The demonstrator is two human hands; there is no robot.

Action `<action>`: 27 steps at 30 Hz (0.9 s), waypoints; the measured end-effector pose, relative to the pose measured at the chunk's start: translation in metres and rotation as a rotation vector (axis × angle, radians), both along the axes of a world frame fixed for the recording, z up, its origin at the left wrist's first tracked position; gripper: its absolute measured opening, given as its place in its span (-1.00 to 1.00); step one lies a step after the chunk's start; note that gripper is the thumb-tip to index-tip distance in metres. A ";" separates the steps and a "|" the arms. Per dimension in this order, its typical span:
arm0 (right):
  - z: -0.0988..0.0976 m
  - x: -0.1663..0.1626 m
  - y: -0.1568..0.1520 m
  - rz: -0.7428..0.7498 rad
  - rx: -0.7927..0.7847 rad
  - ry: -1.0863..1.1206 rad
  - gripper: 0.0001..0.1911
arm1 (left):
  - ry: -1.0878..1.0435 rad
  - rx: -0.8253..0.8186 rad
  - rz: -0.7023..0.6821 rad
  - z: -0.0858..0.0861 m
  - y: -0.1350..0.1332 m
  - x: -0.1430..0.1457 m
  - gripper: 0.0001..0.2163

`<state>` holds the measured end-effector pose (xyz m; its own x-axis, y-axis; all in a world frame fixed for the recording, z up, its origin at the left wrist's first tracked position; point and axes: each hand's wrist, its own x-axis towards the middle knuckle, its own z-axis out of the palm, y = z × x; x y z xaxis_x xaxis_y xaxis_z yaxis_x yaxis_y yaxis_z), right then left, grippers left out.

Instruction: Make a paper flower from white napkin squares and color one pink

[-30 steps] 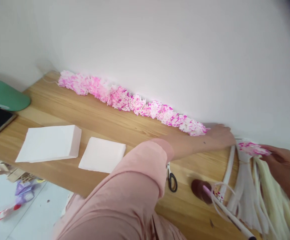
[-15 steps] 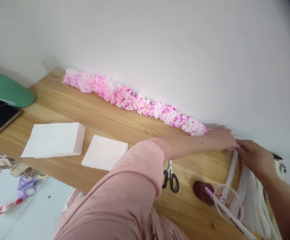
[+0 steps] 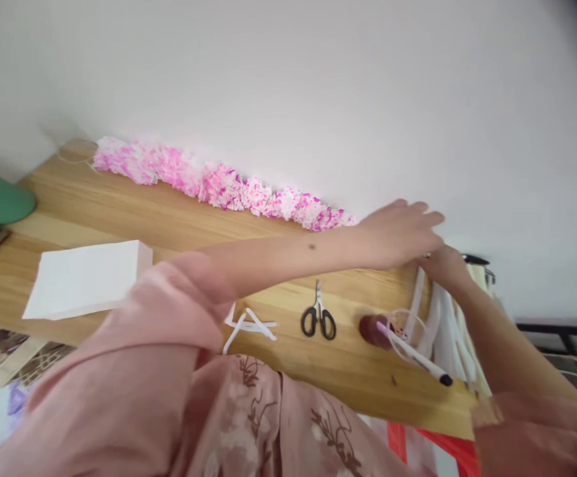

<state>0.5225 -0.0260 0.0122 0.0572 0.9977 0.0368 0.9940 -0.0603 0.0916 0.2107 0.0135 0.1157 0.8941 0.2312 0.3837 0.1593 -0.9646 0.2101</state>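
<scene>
At the right end of the desk, against the wall, my left hand [image 3: 402, 232] and my right hand [image 3: 444, 268] meet. My left hand's outer fingers stick out, while its thumb and forefinger close toward my right fingertips. What they pinch is too small and hidden to name. Left of them, a long row of frilly pink-and-white paper flowers [image 3: 213, 184] lies along the wall, its right end behind my left wrist. White strips [image 3: 440, 324] hang just below my right hand.
Black-handled scissors [image 3: 318, 318] lie mid-desk [image 3: 278, 288], near folded white strips [image 3: 251, 326]. A dark red jar [image 3: 373, 330] and a marker [image 3: 422, 361] are to the right. Left are a white paper stack [image 3: 87, 275] and a green bottle [image 3: 0, 195].
My view has shifted right and down. Both hands remain together at the desk's right end. My left forearm now covers the smaller paper stack, and the folded white strips have come into view.
</scene>
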 end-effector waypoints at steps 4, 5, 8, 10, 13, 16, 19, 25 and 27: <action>0.002 -0.005 0.002 -0.036 -0.037 0.146 -0.63 | -0.012 -0.137 -0.008 0.017 -0.024 -0.092 -0.76; 0.002 -0.007 0.003 -0.042 -0.038 0.169 -0.63 | 0.001 -0.204 0.001 0.016 -0.033 -0.116 -0.75; 0.002 -0.012 0.007 -0.060 -0.030 0.249 -0.62 | 0.066 -0.389 0.072 -0.001 -0.063 -0.181 -0.74; 0.001 -0.015 0.008 -0.072 -0.017 0.348 -0.61 | 0.072 -0.505 0.158 -0.018 -0.081 -0.216 -0.71; 0.000 -0.017 0.009 -0.052 -0.022 0.411 -0.58 | 0.073 -0.680 0.338 -0.041 -0.101 -0.256 -0.70; 0.000 -0.017 0.008 -0.006 -0.038 0.374 -0.47 | 0.064 -0.813 0.429 -0.056 -0.113 -0.280 -0.68; 0.000 -0.015 0.009 0.021 -0.052 0.322 -0.38 | 0.021 -0.842 0.473 -0.056 -0.116 -0.282 -0.69; -0.006 -0.012 0.013 0.019 -0.026 0.277 -0.35 | 0.035 -0.609 0.113 -0.017 -0.089 -0.187 -0.72; -0.008 -0.011 0.012 0.034 0.005 0.283 -0.33 | 0.091 -0.535 -0.007 -0.016 -0.072 -0.134 -0.72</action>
<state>0.5116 -0.0143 0.0040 0.0328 0.9991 0.0286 0.9814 -0.0268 -0.1899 0.0771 -0.0585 0.0997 0.9206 0.3666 0.1349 0.1935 -0.7281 0.6576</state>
